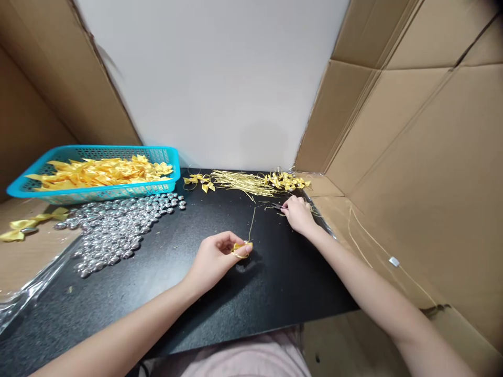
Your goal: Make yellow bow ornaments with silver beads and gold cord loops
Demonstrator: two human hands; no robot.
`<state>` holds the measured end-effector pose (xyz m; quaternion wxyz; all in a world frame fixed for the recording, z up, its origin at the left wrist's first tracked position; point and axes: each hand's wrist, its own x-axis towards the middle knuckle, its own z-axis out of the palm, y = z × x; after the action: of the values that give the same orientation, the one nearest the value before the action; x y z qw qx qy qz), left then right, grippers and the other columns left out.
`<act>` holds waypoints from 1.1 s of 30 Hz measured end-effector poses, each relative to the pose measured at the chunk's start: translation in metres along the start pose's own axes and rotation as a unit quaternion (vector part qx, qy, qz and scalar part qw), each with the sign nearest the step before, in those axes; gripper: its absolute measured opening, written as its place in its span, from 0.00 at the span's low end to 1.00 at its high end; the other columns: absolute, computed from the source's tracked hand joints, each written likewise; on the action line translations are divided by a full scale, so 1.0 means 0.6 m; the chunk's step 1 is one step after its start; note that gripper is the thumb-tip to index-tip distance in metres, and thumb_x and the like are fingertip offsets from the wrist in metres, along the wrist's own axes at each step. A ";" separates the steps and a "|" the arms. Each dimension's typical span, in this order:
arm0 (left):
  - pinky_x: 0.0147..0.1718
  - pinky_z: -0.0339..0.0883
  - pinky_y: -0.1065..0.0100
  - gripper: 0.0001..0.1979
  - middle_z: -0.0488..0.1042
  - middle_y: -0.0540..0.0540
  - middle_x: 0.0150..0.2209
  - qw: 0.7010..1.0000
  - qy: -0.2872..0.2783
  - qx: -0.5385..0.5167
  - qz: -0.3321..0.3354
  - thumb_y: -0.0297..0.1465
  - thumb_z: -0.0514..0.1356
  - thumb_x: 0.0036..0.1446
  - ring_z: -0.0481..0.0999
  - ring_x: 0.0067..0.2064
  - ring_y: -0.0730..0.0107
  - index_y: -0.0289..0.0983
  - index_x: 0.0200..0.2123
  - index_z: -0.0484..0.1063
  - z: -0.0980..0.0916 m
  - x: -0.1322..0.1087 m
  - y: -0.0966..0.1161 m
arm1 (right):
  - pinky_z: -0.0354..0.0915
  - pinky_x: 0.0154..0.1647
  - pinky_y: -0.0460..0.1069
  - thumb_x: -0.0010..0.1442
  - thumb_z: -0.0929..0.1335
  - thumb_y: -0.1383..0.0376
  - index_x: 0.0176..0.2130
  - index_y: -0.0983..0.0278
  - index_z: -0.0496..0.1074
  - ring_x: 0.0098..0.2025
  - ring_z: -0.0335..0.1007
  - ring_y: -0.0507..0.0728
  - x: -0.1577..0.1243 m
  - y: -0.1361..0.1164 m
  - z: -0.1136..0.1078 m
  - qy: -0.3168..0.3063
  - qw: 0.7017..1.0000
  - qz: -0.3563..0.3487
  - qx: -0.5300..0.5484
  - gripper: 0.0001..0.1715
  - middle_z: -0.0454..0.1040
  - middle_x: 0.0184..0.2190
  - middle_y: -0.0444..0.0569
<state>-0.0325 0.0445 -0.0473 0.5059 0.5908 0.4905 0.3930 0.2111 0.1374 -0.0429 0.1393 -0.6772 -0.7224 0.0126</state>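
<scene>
My left hand (212,259) pinches a yellow ribbon bow (241,250) between thumb and fingers, above the middle of the black table (220,303). From the bow a thin gold cord (252,222) rises and bends toward the right. Farther back on the right, my right hand (298,214) has its fingers closed on small dark-bladed scissors (277,207), low over the tabletop; their handles are mostly hidden by the fingers. Short bits of cord lie around the blades. Just behind are a bundle of cut gold cords (241,181) and a pile of bows tied with cord (288,180).
At the back left stands a blue basket (176,165) full of yellow bows. Many silver beads (118,225) spread in front of it. A few loose bows (19,229) lie at the far left. Cardboard walls (432,157) flank the table, with a white panel (212,78) behind.
</scene>
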 end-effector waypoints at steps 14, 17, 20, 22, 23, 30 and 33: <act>0.31 0.69 0.70 0.14 0.79 0.47 0.30 0.998 -0.019 -0.064 -0.001 0.33 0.71 0.42 0.76 0.30 0.70 0.35 0.31 0.73 0.007 -0.010 0.008 | 0.59 0.29 0.44 0.67 0.59 0.61 0.35 0.62 0.62 0.26 0.67 0.51 -0.103 -0.069 -0.067 -0.018 0.962 -0.133 0.239 0.10 0.70 0.24 0.41; 0.31 0.68 0.71 0.13 0.78 0.47 0.29 0.997 -0.026 -0.079 0.000 0.33 0.70 0.44 0.75 0.30 0.71 0.34 0.32 0.73 0.008 -0.010 0.007 | 0.56 0.27 0.44 0.64 0.63 0.62 0.35 0.61 0.64 0.24 0.66 0.51 -0.158 -0.098 -0.076 -0.070 0.947 -0.152 0.275 0.06 0.69 0.24 0.41; 0.30 0.68 0.71 0.12 0.77 0.49 0.28 0.995 -0.029 -0.092 0.008 0.33 0.69 0.44 0.74 0.29 0.72 0.34 0.32 0.72 0.009 -0.011 0.009 | 0.57 0.28 0.45 0.60 0.67 0.61 0.36 0.61 0.63 0.27 0.69 0.53 -0.185 -0.108 -0.070 -0.101 0.947 -0.115 0.283 0.07 0.73 0.27 0.43; 0.30 0.68 0.72 0.12 0.76 0.49 0.28 0.995 -0.026 -0.092 0.013 0.32 0.69 0.45 0.74 0.29 0.72 0.35 0.32 0.72 0.009 -0.013 0.011 | 0.55 0.28 0.45 0.62 0.66 0.61 0.36 0.61 0.64 0.27 0.68 0.53 -0.191 -0.108 -0.068 -0.104 0.956 -0.091 0.260 0.06 0.72 0.26 0.44; 0.30 0.68 0.72 0.12 0.76 0.49 0.28 0.996 -0.024 -0.089 0.017 0.32 0.68 0.45 0.74 0.29 0.72 0.35 0.32 0.72 0.010 -0.013 0.012 | 0.54 0.27 0.45 0.63 0.64 0.61 0.35 0.61 0.64 0.26 0.67 0.53 -0.192 -0.107 -0.067 -0.108 0.959 -0.087 0.247 0.06 0.71 0.25 0.44; 0.32 0.68 0.72 0.06 0.76 0.49 0.30 0.997 -0.016 -0.047 0.061 0.31 0.63 0.51 0.74 0.32 0.71 0.36 0.32 0.71 0.011 -0.017 0.015 | 0.49 0.27 0.46 0.66 0.60 0.61 0.30 0.62 0.62 0.26 0.64 0.51 -0.202 -0.110 -0.073 -0.143 0.961 -0.100 0.212 0.13 0.70 0.25 0.43; 0.32 0.67 0.71 0.06 0.76 0.48 0.31 0.997 -0.016 -0.031 0.073 0.32 0.62 0.52 0.75 0.32 0.70 0.36 0.32 0.71 0.010 -0.019 0.016 | 0.47 0.27 0.46 0.65 0.60 0.61 0.30 0.62 0.62 0.25 0.63 0.51 -0.204 -0.112 -0.071 -0.137 0.966 -0.090 0.198 0.13 0.69 0.24 0.42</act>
<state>-0.0272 0.0321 -0.0384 0.5015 0.6152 0.4260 0.4342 0.1606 0.0045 -0.0105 0.1708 -0.5600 -0.7756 0.2359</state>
